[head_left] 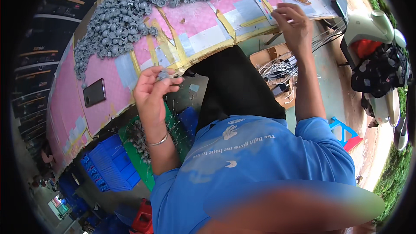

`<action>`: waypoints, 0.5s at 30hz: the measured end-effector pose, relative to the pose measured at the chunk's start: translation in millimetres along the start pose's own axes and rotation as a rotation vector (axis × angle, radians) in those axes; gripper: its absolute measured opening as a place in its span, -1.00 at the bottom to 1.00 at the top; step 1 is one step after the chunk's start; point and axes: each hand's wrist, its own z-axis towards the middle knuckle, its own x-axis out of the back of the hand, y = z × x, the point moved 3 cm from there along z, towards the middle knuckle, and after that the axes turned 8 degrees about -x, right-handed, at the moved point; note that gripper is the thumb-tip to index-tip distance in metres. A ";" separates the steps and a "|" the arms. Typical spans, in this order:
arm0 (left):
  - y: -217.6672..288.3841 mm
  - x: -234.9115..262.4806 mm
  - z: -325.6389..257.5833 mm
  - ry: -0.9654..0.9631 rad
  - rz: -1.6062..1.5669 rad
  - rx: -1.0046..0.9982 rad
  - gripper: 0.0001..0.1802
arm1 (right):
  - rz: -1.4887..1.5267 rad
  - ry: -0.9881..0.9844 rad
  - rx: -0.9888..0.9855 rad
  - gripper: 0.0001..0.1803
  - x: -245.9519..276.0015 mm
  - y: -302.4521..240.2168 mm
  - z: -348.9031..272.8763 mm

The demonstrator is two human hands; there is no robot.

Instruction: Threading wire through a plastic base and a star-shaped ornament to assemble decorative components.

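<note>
One grey cap (163, 75) between left-hand fingertips (170, 80)

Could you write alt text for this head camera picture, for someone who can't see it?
A person in a blue shirt holds a small grey plastic part in the left hand, while the right hand reaches to the pink table, where a heap of grey parts lies.

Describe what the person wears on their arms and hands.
Both hands, left hand and right hand, are bare, without gloves. A thin silver bangle circles the left wrist. Short sleeves of a blue T-shirt with white print end at the upper arms; forearms are uncovered.
</note>
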 end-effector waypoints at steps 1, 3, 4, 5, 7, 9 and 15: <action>-3.7 -11.1 -6.8 -0.064 0.000 0.033 -0.70 | 0.100 -0.121 -0.041 -0.89 -14.5 -3.5 -6.0; -10.7 -29.0 -21.5 -0.117 -0.031 0.071 -0.67 | 0.193 -0.334 -0.068 -0.89 -40.7 -32.8 -20.6; -13.9 -35.5 -26.8 -0.112 -0.066 0.078 -0.66 | 0.159 -0.372 0.044 -0.87 -52.5 -46.9 -26.6; -20.7 -39.1 -31.0 -0.107 -0.110 0.098 -0.64 | 0.154 -0.429 0.014 -0.85 -62.5 -60.7 -34.8; -28.9 -43.3 -38.6 -0.113 -0.134 0.120 -0.69 | 0.154 -0.491 -0.009 -0.84 -77.9 -80.7 -47.6; -36.2 -42.9 -42.3 -0.104 -0.137 0.135 -0.70 | 0.326 -0.680 -0.135 -0.85 -92.1 -87.6 -59.9; -41.9 -24.3 -53.2 0.105 -0.254 0.068 -0.68 | 0.524 -0.913 -0.238 -0.84 -97.3 -98.7 -100.7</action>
